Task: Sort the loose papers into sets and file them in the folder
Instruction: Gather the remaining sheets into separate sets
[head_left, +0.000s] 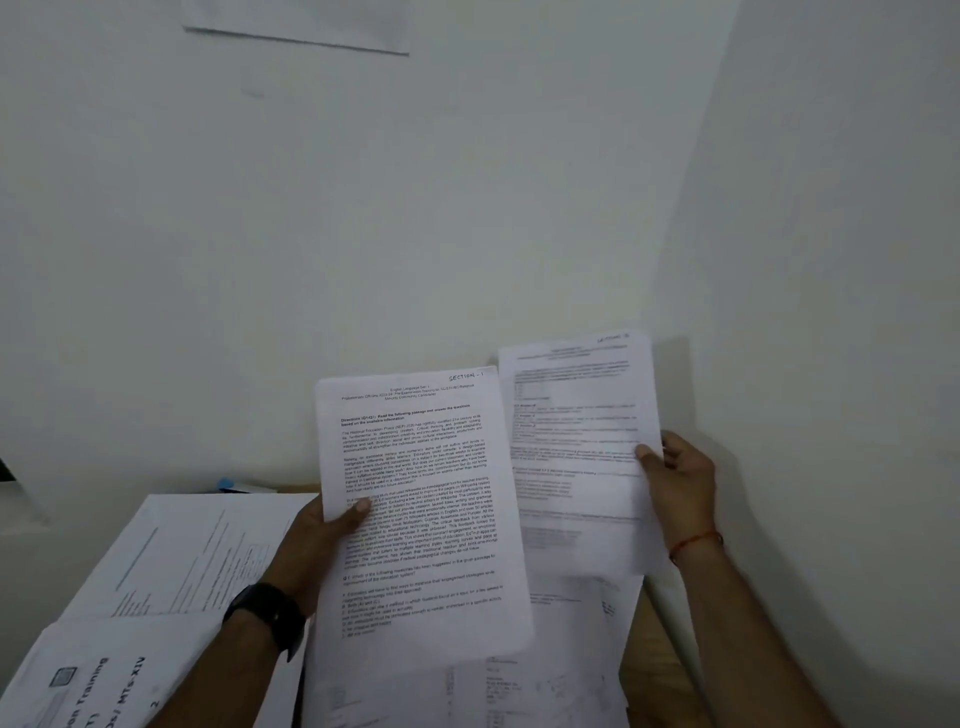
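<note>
While sets get sorted: left hand (311, 540) pinches left sheet (421, 499), raised to read.
right hand (680, 478): pinches right sheet (576, 441), likely comparing headings.

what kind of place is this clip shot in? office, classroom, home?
Probably a study or office desk in a white-walled corner; home or workplace unclear. Cues: printed exam sheets in the left hand and right hand, a training booklet and paper stacks on the wooden desk.

White wall (467, 182), wooden desk (660, 675), small blue object (227, 484) by wall
</note>
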